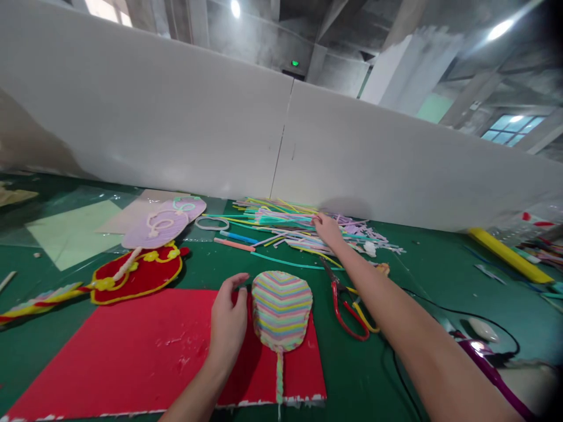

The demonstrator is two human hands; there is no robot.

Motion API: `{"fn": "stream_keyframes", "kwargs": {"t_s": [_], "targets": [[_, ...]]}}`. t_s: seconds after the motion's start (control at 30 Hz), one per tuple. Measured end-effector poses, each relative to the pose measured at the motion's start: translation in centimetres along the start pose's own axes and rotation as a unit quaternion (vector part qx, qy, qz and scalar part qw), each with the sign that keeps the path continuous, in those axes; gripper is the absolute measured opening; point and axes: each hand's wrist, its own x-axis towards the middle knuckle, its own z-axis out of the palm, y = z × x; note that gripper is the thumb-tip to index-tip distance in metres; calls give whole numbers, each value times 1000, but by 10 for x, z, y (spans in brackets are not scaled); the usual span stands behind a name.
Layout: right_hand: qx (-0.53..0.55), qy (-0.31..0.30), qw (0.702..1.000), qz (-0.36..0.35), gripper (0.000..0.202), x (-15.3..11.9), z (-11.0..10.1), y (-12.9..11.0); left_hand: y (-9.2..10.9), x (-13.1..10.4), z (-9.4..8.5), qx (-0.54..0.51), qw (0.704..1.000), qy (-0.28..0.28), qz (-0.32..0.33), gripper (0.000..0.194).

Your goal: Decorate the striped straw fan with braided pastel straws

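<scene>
Lying beneath right grip (326, 230): pipe cleaners (285, 218)

Right hand (325, 227): grip too small to tell
Striped fan's handle (280, 375): right of left hand (229, 316), end cut off
Twisted handle (44, 301): left of left hand, cut off
Yellow loop (363, 313): below right hand, partly hidden
</scene>
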Motion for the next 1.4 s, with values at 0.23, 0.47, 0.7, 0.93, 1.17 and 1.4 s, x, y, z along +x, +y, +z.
{"fn": "stream_keyframes", "kwargs": {"t_s": [0.23,0.47,0.7,0.93,1.17,1.4], "targets": [[-14,-17,997,-70,35,-16,5,5,-2,0,0,11,1000,-5,6,24],[-54,-13,980,-189,26,-36,15,12,0,0,-1,33,999,-8,15,25],[-64,66,957,-274,20,-43,18,11,1,0,-1,30,999,-9,13,25],[-92,46,952,-289,29,-51,20,0,1,0,-2,35,999,-10,15,26],[-33,85,971,-219,26,-51,30,1,0,1,-1,27,1000,-6,15,26],[18,78,976,-200,17,-57,31,1,0,1,-1,25,1000,-6,15,25]]}}
